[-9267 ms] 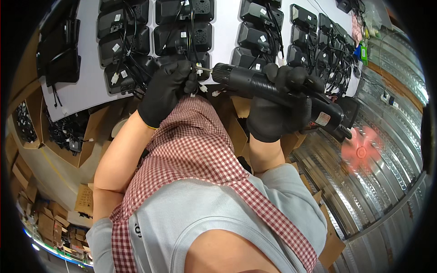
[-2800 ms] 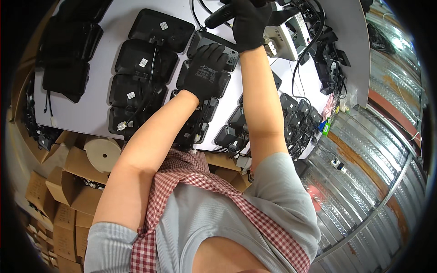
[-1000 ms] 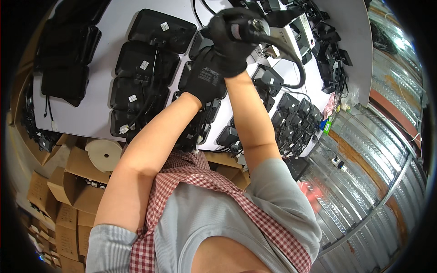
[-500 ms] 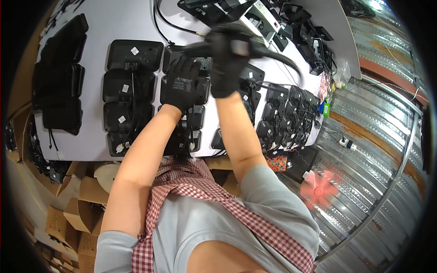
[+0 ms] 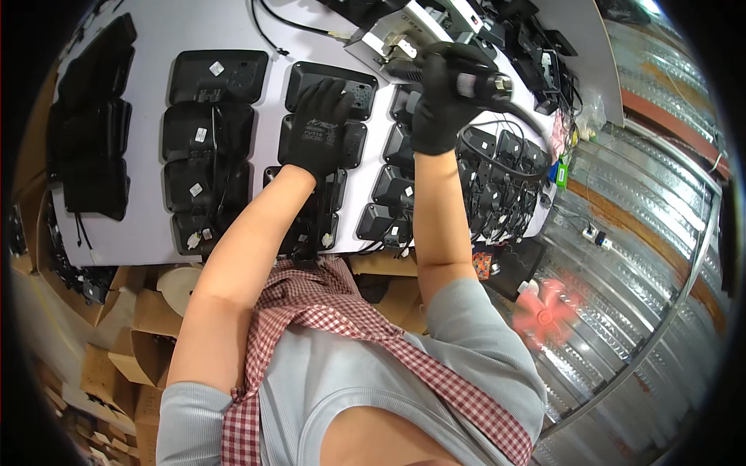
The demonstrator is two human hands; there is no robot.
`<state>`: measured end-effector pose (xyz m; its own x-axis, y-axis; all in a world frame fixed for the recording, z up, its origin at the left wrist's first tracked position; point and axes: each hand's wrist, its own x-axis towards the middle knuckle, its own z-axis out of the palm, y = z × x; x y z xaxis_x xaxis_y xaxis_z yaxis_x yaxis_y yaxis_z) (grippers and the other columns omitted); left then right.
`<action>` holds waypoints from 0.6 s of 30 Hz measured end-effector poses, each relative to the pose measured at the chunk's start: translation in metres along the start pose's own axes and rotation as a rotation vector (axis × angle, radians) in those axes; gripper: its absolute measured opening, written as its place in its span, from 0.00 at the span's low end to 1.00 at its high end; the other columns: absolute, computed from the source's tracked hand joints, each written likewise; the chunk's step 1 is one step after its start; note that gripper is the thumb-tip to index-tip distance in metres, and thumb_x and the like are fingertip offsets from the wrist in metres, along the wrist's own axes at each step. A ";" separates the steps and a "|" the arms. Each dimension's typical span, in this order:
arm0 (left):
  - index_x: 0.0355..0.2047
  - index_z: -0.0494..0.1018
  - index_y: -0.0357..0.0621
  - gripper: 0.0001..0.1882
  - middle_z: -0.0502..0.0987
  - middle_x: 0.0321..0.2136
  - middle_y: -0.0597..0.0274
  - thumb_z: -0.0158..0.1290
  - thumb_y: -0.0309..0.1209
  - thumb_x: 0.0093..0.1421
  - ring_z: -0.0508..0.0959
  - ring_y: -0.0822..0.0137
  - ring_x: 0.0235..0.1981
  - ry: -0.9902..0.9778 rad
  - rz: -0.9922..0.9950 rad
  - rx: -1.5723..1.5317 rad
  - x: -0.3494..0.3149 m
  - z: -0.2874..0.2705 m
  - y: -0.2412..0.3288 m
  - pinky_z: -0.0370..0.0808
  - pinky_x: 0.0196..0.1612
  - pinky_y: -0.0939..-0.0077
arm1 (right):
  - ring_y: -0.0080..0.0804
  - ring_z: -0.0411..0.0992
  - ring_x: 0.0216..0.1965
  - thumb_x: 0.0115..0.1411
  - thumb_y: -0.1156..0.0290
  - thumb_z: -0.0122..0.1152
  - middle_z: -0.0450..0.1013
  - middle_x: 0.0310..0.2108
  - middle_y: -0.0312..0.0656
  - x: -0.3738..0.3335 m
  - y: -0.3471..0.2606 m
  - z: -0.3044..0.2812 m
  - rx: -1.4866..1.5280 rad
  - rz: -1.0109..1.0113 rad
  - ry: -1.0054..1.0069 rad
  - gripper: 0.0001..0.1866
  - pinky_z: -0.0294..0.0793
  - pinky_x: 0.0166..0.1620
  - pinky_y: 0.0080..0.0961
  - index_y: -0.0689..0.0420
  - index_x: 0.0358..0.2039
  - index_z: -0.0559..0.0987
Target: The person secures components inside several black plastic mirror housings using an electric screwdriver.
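My left hand (image 5: 318, 128), in a black glove, lies with its fingers stretched out over a black plastic housing (image 5: 357, 89) in the middle column on the table. My right hand (image 5: 441, 109), gloved too, is raised further right and closed around a black hand tool (image 5: 474, 84). From the tool a thick black cord (image 5: 536, 172) hangs in a loop over the housings on the right. The tool's ribbed end points left, and its exact kind is not clear. Below my left hand, more housings (image 5: 353, 144) with black cables are partly hidden by my forearm.
Columns of black housings (image 5: 206, 128) with cables cover the left and right of the white table (image 5: 148, 140). A metal box (image 5: 404, 39) stands at the back beside black parts (image 5: 536, 54). Open cartons (image 5: 140, 353) stand at lower left; a red fan (image 5: 544, 312) is at right.
My right hand has moved right with the tool, whose cord now loops lower. My left hand has shifted slightly right, uncovering more of the housing beneath it. The whole view has shifted a little.
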<state>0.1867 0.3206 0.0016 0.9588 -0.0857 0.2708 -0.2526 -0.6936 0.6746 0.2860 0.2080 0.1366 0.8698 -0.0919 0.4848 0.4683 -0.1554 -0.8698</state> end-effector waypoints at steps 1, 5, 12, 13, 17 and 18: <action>0.56 0.68 0.40 0.28 0.65 0.63 0.46 0.55 0.36 0.55 0.62 0.45 0.66 0.012 0.002 -0.036 -0.001 0.001 -0.001 0.56 0.69 0.49 | 0.29 0.77 0.34 0.59 0.79 0.62 0.77 0.34 0.41 -0.009 -0.005 -0.001 0.025 0.091 0.047 0.11 0.80 0.43 0.28 0.60 0.42 0.74; 0.53 0.72 0.41 0.28 0.72 0.54 0.48 0.55 0.41 0.53 0.68 0.48 0.59 0.017 -0.022 -0.028 0.007 -0.006 0.005 0.61 0.65 0.51 | 0.32 0.76 0.33 0.60 0.73 0.63 0.76 0.35 0.44 -0.039 -0.028 0.027 0.194 0.181 0.017 0.14 0.80 0.41 0.32 0.60 0.45 0.72; 0.42 0.73 0.49 0.14 0.78 0.43 0.58 0.52 0.41 0.59 0.74 0.62 0.50 -0.053 -0.271 -0.404 0.012 -0.032 0.025 0.68 0.56 0.64 | 0.37 0.78 0.37 0.57 0.79 0.63 0.77 0.36 0.47 -0.073 -0.013 0.054 0.366 0.242 -0.225 0.15 0.81 0.43 0.35 0.61 0.45 0.72; 0.43 0.73 0.50 0.13 0.78 0.43 0.60 0.51 0.40 0.61 0.74 0.63 0.50 0.011 -0.391 -0.776 0.008 -0.030 0.025 0.69 0.55 0.67 | 0.37 0.78 0.37 0.57 0.79 0.63 0.77 0.36 0.47 -0.076 -0.013 0.057 0.370 0.249 -0.231 0.15 0.81 0.43 0.35 0.61 0.45 0.72; 0.44 0.72 0.49 0.11 0.78 0.43 0.62 0.49 0.38 0.65 0.75 0.66 0.49 0.157 -0.452 -1.340 0.008 -0.007 0.017 0.70 0.54 0.69 | 0.36 0.77 0.37 0.56 0.81 0.63 0.77 0.38 0.46 -0.097 0.012 0.053 0.418 0.371 -0.202 0.15 0.80 0.45 0.36 0.61 0.44 0.74; 0.51 0.69 0.45 0.17 0.74 0.50 0.56 0.51 0.37 0.64 0.72 0.62 0.55 0.160 -0.452 -1.324 0.002 0.003 0.006 0.68 0.59 0.67 | 0.35 0.77 0.37 0.56 0.81 0.63 0.77 0.38 0.46 -0.102 0.018 0.055 0.421 0.382 -0.216 0.15 0.80 0.45 0.35 0.61 0.44 0.74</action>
<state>0.1879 0.3142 0.0044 0.9865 0.1040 -0.1262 0.0493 0.5466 0.8360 0.2141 0.2689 0.0667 0.9797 0.1438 0.1398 0.0996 0.2561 -0.9615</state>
